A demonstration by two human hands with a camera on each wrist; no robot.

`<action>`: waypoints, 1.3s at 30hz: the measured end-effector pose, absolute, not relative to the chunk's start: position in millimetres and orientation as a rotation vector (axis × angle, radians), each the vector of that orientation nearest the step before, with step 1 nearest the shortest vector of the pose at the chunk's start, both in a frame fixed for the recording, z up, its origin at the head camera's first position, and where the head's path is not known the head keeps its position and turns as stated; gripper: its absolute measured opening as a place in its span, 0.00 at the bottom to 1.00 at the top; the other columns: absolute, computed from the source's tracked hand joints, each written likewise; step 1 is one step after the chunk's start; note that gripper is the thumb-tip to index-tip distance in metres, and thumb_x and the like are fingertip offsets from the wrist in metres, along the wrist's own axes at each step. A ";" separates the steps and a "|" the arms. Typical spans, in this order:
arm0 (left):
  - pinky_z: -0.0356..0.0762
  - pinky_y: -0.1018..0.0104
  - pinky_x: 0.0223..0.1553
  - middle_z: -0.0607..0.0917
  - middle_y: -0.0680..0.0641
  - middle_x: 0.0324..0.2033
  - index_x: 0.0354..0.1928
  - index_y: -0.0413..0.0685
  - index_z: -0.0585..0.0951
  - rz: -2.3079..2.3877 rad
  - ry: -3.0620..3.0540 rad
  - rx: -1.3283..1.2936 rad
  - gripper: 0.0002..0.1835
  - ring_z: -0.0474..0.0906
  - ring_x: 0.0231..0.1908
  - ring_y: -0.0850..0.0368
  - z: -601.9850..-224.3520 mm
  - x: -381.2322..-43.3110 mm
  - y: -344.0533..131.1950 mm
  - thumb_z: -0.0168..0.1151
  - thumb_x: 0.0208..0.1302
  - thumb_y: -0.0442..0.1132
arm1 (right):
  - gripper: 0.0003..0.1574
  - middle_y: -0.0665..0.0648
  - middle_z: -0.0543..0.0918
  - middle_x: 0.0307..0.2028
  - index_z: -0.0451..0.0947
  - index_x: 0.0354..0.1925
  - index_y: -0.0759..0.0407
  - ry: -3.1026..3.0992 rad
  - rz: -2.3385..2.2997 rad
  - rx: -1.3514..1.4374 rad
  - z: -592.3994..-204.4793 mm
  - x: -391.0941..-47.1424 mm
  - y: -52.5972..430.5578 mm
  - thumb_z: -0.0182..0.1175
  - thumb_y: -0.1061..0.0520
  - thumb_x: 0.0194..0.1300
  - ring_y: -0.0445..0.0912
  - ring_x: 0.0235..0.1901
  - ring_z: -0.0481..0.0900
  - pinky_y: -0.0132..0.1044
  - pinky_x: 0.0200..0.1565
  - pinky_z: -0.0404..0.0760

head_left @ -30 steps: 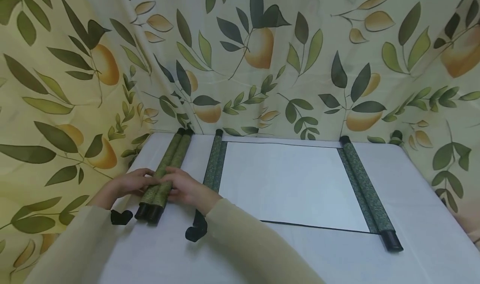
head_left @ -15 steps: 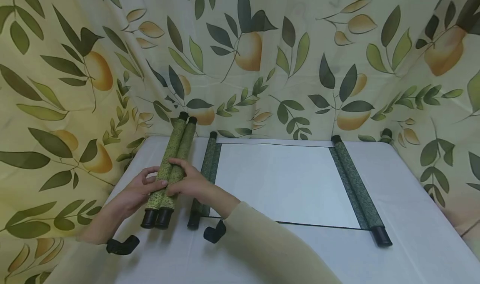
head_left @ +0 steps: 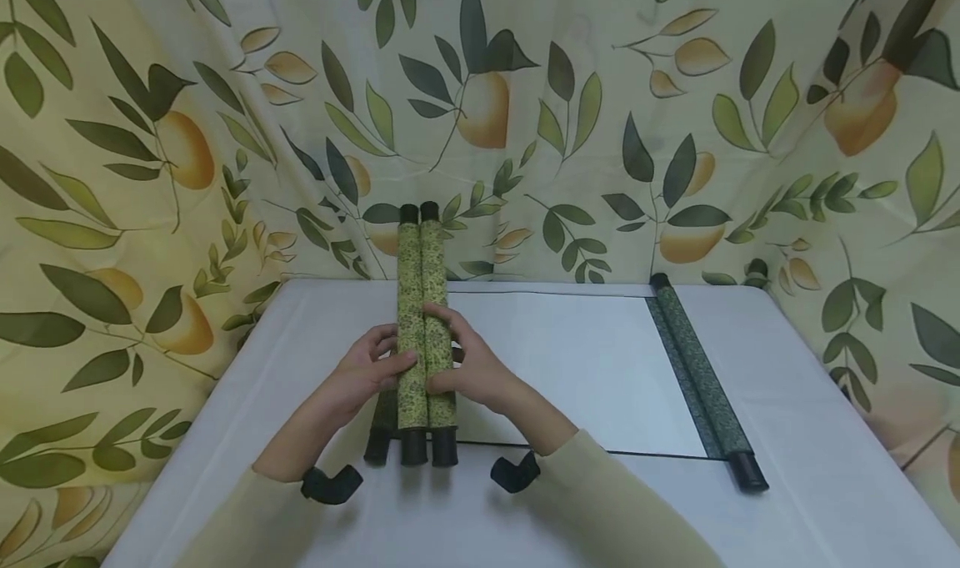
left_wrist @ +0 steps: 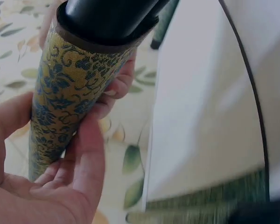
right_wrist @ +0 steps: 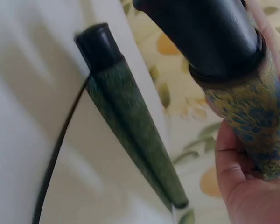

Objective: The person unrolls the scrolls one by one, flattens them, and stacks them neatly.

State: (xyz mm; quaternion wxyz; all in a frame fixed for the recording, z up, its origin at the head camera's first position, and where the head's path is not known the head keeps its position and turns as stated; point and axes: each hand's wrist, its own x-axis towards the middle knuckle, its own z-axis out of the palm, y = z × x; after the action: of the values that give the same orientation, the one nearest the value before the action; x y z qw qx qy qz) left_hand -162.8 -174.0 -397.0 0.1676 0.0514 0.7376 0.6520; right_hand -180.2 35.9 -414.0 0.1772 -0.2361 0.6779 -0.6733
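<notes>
A rolled scroll [head_left: 412, 301] forms a pair of side-by-side rolls in yellow-green patterned brocade with black end knobs. My left hand [head_left: 371, 372] grips it from the left, thumb across the front of the roll. From the right, my right hand [head_left: 472, 359] holds the other roll between thumb and fingers. Blue floral figures show on the brocade [left_wrist: 60, 93] in the left wrist view. The scroll is lifted over the left end of an unrolled scroll [head_left: 555, 368] with a white panel, hiding most of that scroll's left green roller [head_left: 378, 430].
The unrolled scroll's right green roller [head_left: 705, 376], with a black knob, lies on the white-covered table [head_left: 817, 434]. A curtain [head_left: 585, 118] printed with leaves and fruit hangs behind and to the left. Black wrist devices [head_left: 330, 485] sit at both wrists.
Both hands have lifted the brocade scroll off the table's left side and carried it right, over the unrolled scroll's left roller. It now stands more upright in the head view.
</notes>
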 end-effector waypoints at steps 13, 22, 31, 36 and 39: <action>0.78 0.52 0.51 0.66 0.40 0.70 0.77 0.75 0.52 1.824 2.123 0.508 0.51 0.76 0.57 0.43 -401.6 -184.5 -97.7 0.71 0.60 0.35 | 0.64 0.55 0.60 0.72 0.52 0.75 0.29 1.955 -2.028 -0.635 -436.5 -169.2 112.5 0.68 0.70 0.53 0.63 0.67 0.67 0.53 0.50 0.81; 0.74 0.56 0.52 0.73 0.56 0.68 0.69 0.60 0.72 1.866 2.170 0.639 0.33 0.73 0.55 0.50 -407.4 -197.8 -61.1 0.70 0.62 0.35 | 0.60 0.59 0.62 0.71 0.50 0.76 0.32 2.052 -2.010 -0.620 -430.4 -168.1 147.4 0.71 0.62 0.58 0.65 0.64 0.68 0.52 0.49 0.81; 0.73 0.57 0.52 0.75 0.56 0.65 0.66 0.60 0.75 1.856 2.186 0.619 0.30 0.73 0.54 0.53 -421.9 -193.8 -49.7 0.71 0.62 0.39 | 0.53 0.62 0.65 0.69 0.54 0.76 0.35 2.120 -1.985 -0.552 -435.8 -158.4 157.0 0.67 0.62 0.62 0.57 0.56 0.75 0.46 0.47 0.83; 0.75 0.57 0.47 0.75 0.56 0.64 0.64 0.61 0.76 1.887 2.188 0.561 0.29 0.75 0.49 0.51 -422.8 -189.3 -49.5 0.72 0.60 0.39 | 0.53 0.63 0.65 0.67 0.56 0.75 0.37 2.167 -1.990 -0.581 -436.6 -156.7 155.0 0.65 0.66 0.58 0.58 0.55 0.75 0.43 0.45 0.84; 0.74 0.57 0.47 0.76 0.55 0.63 0.64 0.59 0.77 1.895 2.197 0.580 0.28 0.75 0.49 0.52 -422.1 -189.5 -47.7 0.72 0.60 0.38 | 0.51 0.63 0.67 0.66 0.58 0.74 0.38 2.224 -1.977 -0.580 -434.8 -158.2 155.6 0.64 0.65 0.59 0.59 0.56 0.75 0.43 0.45 0.84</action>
State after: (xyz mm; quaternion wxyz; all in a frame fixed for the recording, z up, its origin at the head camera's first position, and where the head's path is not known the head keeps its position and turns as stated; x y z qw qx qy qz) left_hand -189.5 -47.7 -422.1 0.0913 0.1954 0.7395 0.6377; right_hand -158.2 155.6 -434.8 0.0548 -0.1909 0.7325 -0.6512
